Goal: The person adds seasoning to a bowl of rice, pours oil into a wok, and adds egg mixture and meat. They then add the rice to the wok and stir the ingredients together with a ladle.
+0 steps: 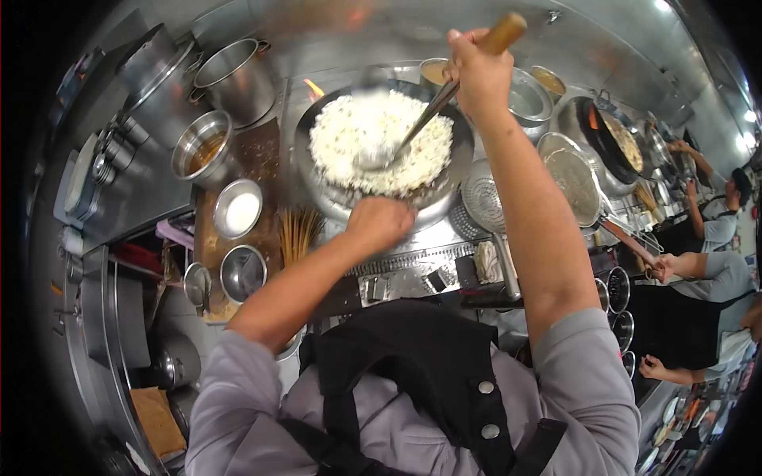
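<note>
A large dark wok (463, 147) on the stove holds a broad heap of white fried rice (341, 135). Raised at the upper right, my right hand (482, 75) is wrapped round the handle of a long metal ladle (429, 113) with a wooden end. The ladle's bowl rests in the rice, slanting down to the left. My left hand (379, 225) is closed at the wok's near edge, seemingly gripping the rim; its fingertips are mostly hidden. A flame (314, 88) shows at the wok's far left.
A perforated skimmer (483, 196) lies right of the wok; a bamboo brush (298, 232) stands left. Bowls, including one with white contents (240, 213), and tall pots (238, 83) line the left counter. Co-workers (702, 278) stand at right near another wok (589, 131).
</note>
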`<action>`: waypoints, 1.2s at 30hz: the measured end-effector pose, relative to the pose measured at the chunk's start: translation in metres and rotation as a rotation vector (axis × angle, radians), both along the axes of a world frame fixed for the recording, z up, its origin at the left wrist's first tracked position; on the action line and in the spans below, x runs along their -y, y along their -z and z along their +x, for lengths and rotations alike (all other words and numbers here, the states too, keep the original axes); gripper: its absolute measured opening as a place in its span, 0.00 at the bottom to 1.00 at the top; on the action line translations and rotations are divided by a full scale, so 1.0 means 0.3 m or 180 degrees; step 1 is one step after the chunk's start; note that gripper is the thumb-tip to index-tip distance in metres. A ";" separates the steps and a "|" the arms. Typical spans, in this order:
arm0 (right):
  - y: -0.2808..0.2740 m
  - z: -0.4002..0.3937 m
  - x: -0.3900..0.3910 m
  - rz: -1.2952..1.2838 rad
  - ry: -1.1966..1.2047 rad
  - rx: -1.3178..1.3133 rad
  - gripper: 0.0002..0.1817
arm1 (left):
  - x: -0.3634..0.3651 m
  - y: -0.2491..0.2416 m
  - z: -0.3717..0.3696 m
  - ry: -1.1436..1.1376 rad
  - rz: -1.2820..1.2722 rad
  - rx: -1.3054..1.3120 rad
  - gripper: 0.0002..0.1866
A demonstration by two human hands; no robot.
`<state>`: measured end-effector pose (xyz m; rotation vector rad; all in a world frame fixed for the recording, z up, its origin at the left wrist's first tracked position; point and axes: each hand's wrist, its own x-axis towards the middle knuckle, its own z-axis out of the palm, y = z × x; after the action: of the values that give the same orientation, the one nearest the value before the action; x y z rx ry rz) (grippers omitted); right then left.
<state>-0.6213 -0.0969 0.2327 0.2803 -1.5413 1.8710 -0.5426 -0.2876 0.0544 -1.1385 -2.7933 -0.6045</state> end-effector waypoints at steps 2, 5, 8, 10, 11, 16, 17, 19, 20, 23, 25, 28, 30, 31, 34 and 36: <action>-0.160 0.045 0.025 -0.0264 -0.0421 0.0509 0.12 | 0.034 -0.094 0.056 0.0227 0.0029 0.0050 0.26; -0.154 0.172 0.150 0.0271 0.0104 0.0193 0.12 | 0.019 -0.061 0.029 0.0272 -0.0235 0.0338 0.27; -0.020 0.019 0.104 0.0076 0.0305 -0.0103 0.12 | 0.015 0.157 0.057 -0.0223 0.0251 -0.0622 0.25; -0.112 -0.019 0.026 -0.0333 -0.0032 -0.0173 0.13 | 0.093 0.143 0.229 0.0020 -0.0013 -0.0043 0.24; -0.178 0.016 0.008 -0.0310 -0.0019 -0.0177 0.13 | 0.133 0.112 0.272 0.0034 0.0009 -0.0046 0.24; -0.239 0.240 0.136 0.0362 -0.0042 -0.0395 0.14 | 0.158 -0.048 0.074 0.0131 0.0137 -0.0237 0.24; -0.148 0.235 0.211 0.0666 0.0499 0.0325 0.13 | 0.123 -0.016 0.021 0.0116 0.0435 -0.0308 0.24; 0.003 0.105 0.214 0.0007 0.0961 -0.0079 0.11 | 0.105 0.123 0.055 0.0083 0.0384 -0.0394 0.24; -0.051 0.113 0.179 -0.0155 0.0673 0.0146 0.11 | 0.110 0.174 0.103 -0.0047 0.0317 -0.0449 0.24; -0.258 0.087 0.062 -0.0521 0.0111 -0.0069 0.12 | 0.208 0.156 0.284 0.0380 0.0162 -0.0240 0.25; -0.387 0.163 0.067 -0.0277 -0.0101 -0.0360 0.11 | 0.250 0.055 0.287 0.0514 0.0058 -0.0170 0.25; -0.252 0.231 0.191 0.0218 -0.0030 -0.0282 0.11 | 0.161 -0.041 0.091 0.0210 0.0129 -0.0435 0.25; -0.053 0.122 0.220 0.0182 0.0441 -0.0200 0.12 | 0.136 0.088 0.055 0.0115 0.0289 -0.0582 0.25; -0.043 0.105 0.197 -0.0085 0.0211 -0.0228 0.12 | 0.134 0.173 0.077 0.0075 0.0249 -0.0460 0.25; -0.188 0.128 0.111 -0.0218 0.0176 -0.0134 0.12 | 0.243 0.206 0.305 0.0256 -0.0049 -0.0035 0.25; -0.318 0.171 0.102 -0.0530 -0.0271 -0.0313 0.11 | 0.270 0.106 0.312 0.0457 -0.0303 0.0196 0.25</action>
<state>-0.5699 -0.1275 0.3282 0.3607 -1.3180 2.0074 -0.4490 -0.3686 0.0228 -1.3714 -2.8373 -0.5313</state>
